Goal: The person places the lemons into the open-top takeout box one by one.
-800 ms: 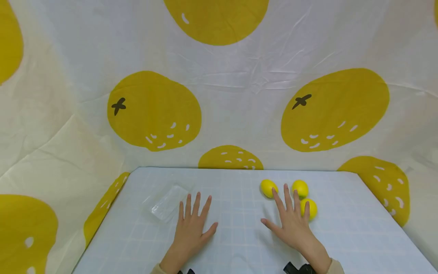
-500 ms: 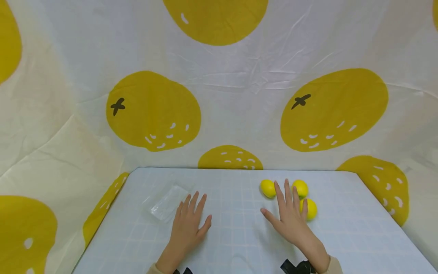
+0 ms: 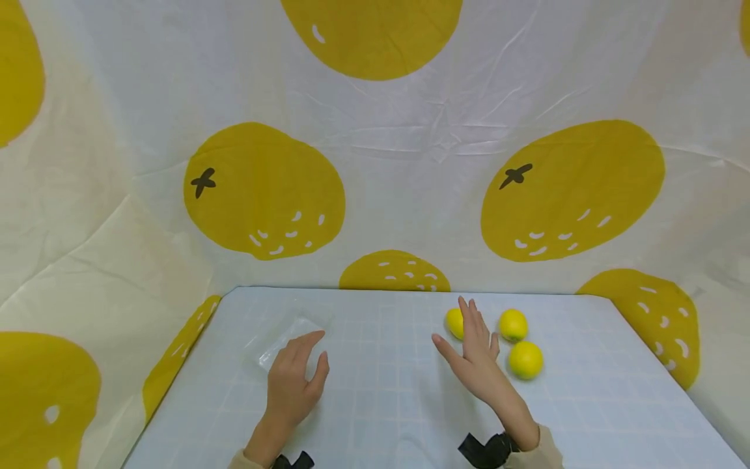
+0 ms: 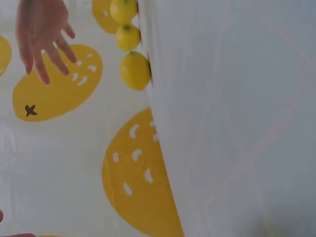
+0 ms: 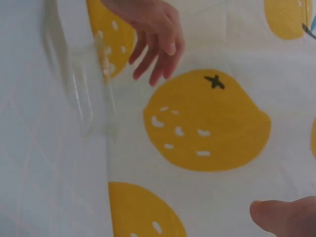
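Note:
My left hand (image 3: 293,381) hovers over the left of the table with its fingers loosely bent and nothing in them. It overlaps the near side of a clear plastic container (image 3: 280,342) in the head view; the right wrist view shows the container (image 5: 84,94) below that hand (image 5: 155,27). Fingers straight, my right hand (image 3: 477,361) is raised beside three yellow lemons and holds nothing. It partly hides the left lemon (image 3: 454,323). The back lemon (image 3: 513,325) and the front lemon (image 3: 525,361) lie close together, just right of it.
A pale blue checked cloth covers the table (image 3: 387,391). Behind the table and at its sides hangs a white curtain (image 3: 410,195) printed with large yellow fruit. Black camera mounts (image 3: 486,449) sit at both wrists.
My left hand has moved left and turned, its fingers going from spread to bent over the container. My right hand has moved slightly left and turned edge-on, uncovering the front and back lemons.

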`<state>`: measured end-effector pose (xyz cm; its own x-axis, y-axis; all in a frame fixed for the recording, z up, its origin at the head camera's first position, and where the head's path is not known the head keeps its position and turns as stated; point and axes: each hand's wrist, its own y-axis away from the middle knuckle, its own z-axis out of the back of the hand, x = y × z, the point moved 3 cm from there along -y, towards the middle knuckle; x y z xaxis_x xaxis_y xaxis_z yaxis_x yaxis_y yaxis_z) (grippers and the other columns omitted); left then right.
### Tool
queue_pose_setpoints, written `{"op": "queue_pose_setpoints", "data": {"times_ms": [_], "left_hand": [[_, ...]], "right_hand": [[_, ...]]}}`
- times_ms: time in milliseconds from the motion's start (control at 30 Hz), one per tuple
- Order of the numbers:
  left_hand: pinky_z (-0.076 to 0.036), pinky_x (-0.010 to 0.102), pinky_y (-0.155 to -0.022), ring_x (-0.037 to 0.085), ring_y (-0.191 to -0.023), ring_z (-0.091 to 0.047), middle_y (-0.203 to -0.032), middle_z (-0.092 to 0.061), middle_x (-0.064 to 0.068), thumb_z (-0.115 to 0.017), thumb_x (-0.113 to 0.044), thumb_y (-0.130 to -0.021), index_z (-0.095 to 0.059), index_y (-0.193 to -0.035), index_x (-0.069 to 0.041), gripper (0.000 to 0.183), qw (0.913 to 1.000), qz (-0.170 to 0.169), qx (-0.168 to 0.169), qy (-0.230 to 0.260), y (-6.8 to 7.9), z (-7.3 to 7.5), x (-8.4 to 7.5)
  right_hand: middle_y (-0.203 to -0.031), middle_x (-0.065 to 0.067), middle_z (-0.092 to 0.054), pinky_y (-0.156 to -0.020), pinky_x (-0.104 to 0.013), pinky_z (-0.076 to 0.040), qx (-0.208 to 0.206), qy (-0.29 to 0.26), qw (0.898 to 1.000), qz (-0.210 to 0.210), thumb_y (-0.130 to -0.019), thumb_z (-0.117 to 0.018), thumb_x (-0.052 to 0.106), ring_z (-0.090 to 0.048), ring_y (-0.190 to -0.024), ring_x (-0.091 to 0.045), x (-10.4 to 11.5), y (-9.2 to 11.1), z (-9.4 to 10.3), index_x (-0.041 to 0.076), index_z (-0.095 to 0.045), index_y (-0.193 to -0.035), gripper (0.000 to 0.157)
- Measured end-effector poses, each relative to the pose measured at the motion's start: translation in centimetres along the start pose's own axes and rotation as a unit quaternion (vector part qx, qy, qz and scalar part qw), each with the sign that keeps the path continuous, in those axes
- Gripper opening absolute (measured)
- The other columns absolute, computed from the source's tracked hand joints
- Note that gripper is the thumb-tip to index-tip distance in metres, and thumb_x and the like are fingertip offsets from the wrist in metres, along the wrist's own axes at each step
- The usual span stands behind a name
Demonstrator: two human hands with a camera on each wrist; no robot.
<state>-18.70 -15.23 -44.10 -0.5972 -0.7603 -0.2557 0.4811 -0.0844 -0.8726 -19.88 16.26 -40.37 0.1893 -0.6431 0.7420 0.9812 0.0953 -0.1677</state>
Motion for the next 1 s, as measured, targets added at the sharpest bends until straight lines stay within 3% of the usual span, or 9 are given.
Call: {"op": "queue_pose_setpoints", "data": {"times_ms": [100,233,367,533,767,867,1000], "left_hand": [[-0.05,0.039,-0.062,0.022,-0.08,-0.066,-0.096,-0.072,0.005,-0.055,-0.016,-0.086,-0.073,-0.107,-0.004,0.03,0.9987,0.003,-0.048,0.015,-0.5,1.0,0.9],[-0.047,0.029,-0.068,0.022,-0.076,-0.064,-0.092,-0.072,0.009,-0.056,-0.007,-0.087,-0.073,-0.103,0.0,0.024,0.9941,0.016,-0.093,0.054,-0.8,2.1,2.6],[-0.044,0.021,-0.078,0.023,-0.08,-0.061,-0.092,-0.071,0.016,-0.056,0.002,-0.087,-0.072,-0.1,0.006,0.021,0.9871,0.042,-0.131,0.081,-1.1,3.5,4.0],[-0.042,0.019,-0.083,0.021,-0.082,-0.06,-0.088,-0.069,0.025,-0.052,0.009,-0.085,-0.07,-0.096,0.013,0.021,0.9776,0.067,-0.182,0.082,-1.4,5.5,5.2],[-0.041,0.014,-0.08,0.006,-0.086,-0.062,-0.093,-0.071,0.022,-0.049,0.008,-0.09,-0.072,-0.1,0.007,0.025,0.9672,0.153,-0.187,0.078,0.9,6.3,9.5],[-0.041,0.014,-0.077,0.007,-0.086,-0.062,-0.096,-0.072,0.02,-0.049,0.006,-0.093,-0.073,-0.102,0.004,0.027,0.9582,0.201,-0.186,0.083,1.8,6.7,10.8],[-0.041,0.016,-0.076,0.009,-0.087,-0.063,-0.101,-0.072,0.018,-0.048,0.002,-0.096,-0.073,-0.106,0.003,0.027,0.9403,0.267,-0.19,0.092,2.7,7.2,12.2]], "right_hand": [[-0.164,-0.022,0.001,-0.108,-0.073,0.013,-0.011,-0.042,0.999,0.008,-0.099,-0.056,0.043,0.001,-0.148,-0.046,0.2,-0.7,-0.7,0.01,-0.007,-0.159,0.085],[-0.164,-0.019,-0.006,-0.112,-0.072,-0.002,-0.024,-0.107,0.994,0.017,-0.1,-0.056,0.039,-0.007,-0.148,-0.045,0.5,-1.4,-2.1,0.011,-0.009,-0.159,0.08],[-0.164,-0.014,-0.011,-0.112,-0.069,-0.016,-0.03,-0.191,0.981,0.02,-0.101,-0.055,0.036,-0.012,-0.149,-0.039,0.4,-2.1,-3.8,0.013,-0.012,-0.159,0.076],[-0.164,-0.011,-0.014,-0.114,-0.065,-0.02,-0.037,-0.267,0.963,0.02,-0.102,-0.054,0.034,-0.012,-0.15,-0.033,0.3,-3.0,-6.4,0.013,-0.013,-0.159,0.073],[-0.163,-0.012,-0.016,-0.116,-0.062,-0.021,-0.033,-0.334,0.942,0.012,-0.103,-0.052,0.029,-0.014,-0.15,-0.032,0.1,-4.1,-10.4,0.011,-0.015,-0.158,0.068],[-0.163,-0.014,-0.017,-0.117,-0.06,-0.019,-0.023,-0.363,0.931,0.001,-0.104,-0.051,0.028,-0.014,-0.15,-0.033,0.1,-4.6,-12.1,0.008,-0.016,-0.157,0.066],[-0.163,-0.018,-0.015,-0.119,-0.057,-0.015,-0.002,-0.407,0.913,-0.009,-0.104,-0.05,0.028,-0.013,-0.15,-0.035,0.5,-5.0,-14.2,0.004,-0.016,-0.156,0.066]]}}
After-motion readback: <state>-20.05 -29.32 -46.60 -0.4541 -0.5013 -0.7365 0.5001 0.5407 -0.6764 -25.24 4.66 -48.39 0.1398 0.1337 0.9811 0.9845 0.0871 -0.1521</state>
